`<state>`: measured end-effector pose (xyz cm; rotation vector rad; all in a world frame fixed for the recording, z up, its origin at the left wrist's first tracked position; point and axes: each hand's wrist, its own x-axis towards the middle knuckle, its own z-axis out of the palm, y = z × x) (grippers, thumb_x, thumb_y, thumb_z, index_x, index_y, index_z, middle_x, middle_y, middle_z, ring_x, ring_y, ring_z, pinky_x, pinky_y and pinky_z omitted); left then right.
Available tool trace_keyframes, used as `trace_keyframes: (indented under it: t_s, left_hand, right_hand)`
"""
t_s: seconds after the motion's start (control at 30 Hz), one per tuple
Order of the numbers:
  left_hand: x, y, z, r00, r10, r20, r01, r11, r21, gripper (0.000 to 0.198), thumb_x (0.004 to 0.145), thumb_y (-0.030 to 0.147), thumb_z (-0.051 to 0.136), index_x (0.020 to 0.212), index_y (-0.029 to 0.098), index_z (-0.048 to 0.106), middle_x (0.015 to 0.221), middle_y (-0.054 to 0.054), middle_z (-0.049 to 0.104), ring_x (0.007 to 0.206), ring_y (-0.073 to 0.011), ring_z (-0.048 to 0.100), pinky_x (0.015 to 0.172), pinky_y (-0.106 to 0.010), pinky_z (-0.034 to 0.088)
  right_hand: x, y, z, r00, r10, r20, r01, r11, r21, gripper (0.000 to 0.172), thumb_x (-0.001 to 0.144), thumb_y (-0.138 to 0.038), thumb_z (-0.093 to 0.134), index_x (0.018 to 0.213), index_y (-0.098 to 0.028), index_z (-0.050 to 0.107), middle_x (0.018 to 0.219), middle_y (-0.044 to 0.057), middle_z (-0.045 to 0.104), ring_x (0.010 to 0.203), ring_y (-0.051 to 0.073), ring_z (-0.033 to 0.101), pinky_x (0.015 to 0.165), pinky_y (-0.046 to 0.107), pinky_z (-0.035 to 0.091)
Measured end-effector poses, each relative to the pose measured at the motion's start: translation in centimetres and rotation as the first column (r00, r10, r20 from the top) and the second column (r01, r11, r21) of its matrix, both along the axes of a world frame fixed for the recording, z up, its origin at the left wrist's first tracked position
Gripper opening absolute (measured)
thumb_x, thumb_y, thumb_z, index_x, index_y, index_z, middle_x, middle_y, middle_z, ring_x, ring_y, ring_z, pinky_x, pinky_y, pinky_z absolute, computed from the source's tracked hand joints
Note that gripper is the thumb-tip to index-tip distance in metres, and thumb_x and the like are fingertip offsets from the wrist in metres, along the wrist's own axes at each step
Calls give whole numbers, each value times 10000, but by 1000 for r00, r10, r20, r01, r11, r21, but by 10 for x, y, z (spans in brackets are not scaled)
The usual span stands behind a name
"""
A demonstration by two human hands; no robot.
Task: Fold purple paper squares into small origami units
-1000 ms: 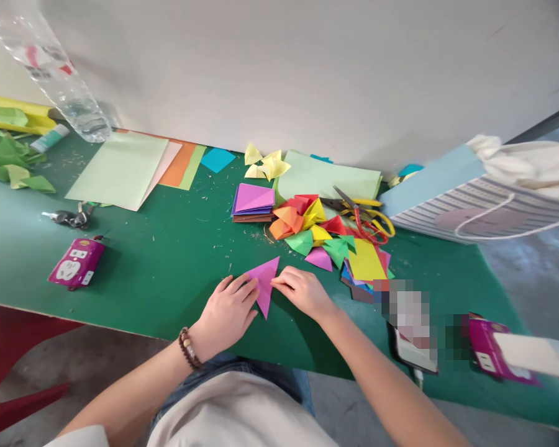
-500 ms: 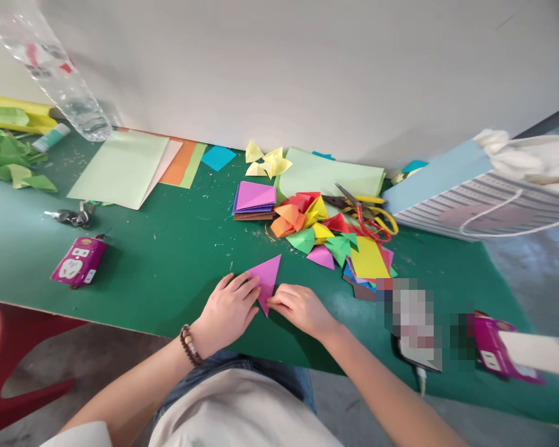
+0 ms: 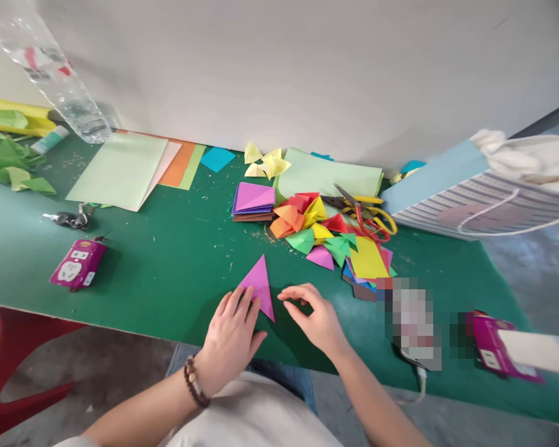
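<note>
A pink paper triangle lies flat on the green table near its front edge. My left hand, with a bead bracelet on the wrist, rests flat with its fingers stretched out on the triangle's left side. My right hand hovers just right of the triangle, fingers apart and slightly curled, holding nothing and not touching the paper.
Behind lie a stack of square papers, a heap of folded coloured pieces, scissors, a yellow sheet, pale sheets, a bottle, keys, a purple pack and a striped bag.
The pink triangle has turned so its tip points away from me. My right hand has let go of it and drawn back to the right; my left hand stays pressed on it.
</note>
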<state>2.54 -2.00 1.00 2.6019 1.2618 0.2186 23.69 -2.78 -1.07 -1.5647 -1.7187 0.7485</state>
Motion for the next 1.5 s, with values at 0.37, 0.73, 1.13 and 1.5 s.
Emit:
trace_keyframes:
  t_s: [0.37, 0.73, 1.13, 1.5]
  left_hand:
    - [7, -13, 0, 1000, 27, 12, -26, 999, -38, 492, 814, 447, 677, 1266, 308, 541, 1504, -156, 324, 1400, -375, 301, 1063, -556, 388]
    - [5, -15, -4, 1000, 12, 23, -11, 999, -38, 521, 855, 475, 614, 1337, 317, 490, 1521, -161, 292, 1413, -371, 272, 1074, -552, 374]
    - [0, -15, -2, 996, 23, 84, -18, 998, -59, 488, 867, 441, 612, 1329, 331, 502, 1531, -127, 278, 1415, -353, 262, 1084, -547, 360]
    - [-1, -16, -1, 995, 29, 99, -25, 999, -39, 485, 855, 421, 638, 1316, 339, 513, 1527, -109, 293, 1417, -326, 269, 1096, -523, 352]
  right_hand:
    - [-12, 15, -1, 989, 52, 140, -54, 999, 6, 109, 860, -165, 587, 858, -248, 659, 811, 15, 681, 811, 199, 644, 777, 373, 487]
    - [-18, 83, -6, 993, -34, 115, 21, 993, 115, 65, 844, -187, 603, 812, -228, 640, 805, 21, 716, 790, 207, 634, 759, 359, 492]
    - [-2, 110, -15, 993, 70, 99, -85, 983, 164, 111, 856, -268, 622, 938, -215, 676, 881, 32, 658, 628, 139, 579, 657, 294, 509]
    - [0, 107, -9, 902, 248, 353, -332, 922, 201, 210, 925, -294, 545, 785, -213, 679, 774, 42, 640, 752, 180, 600, 723, 319, 483]
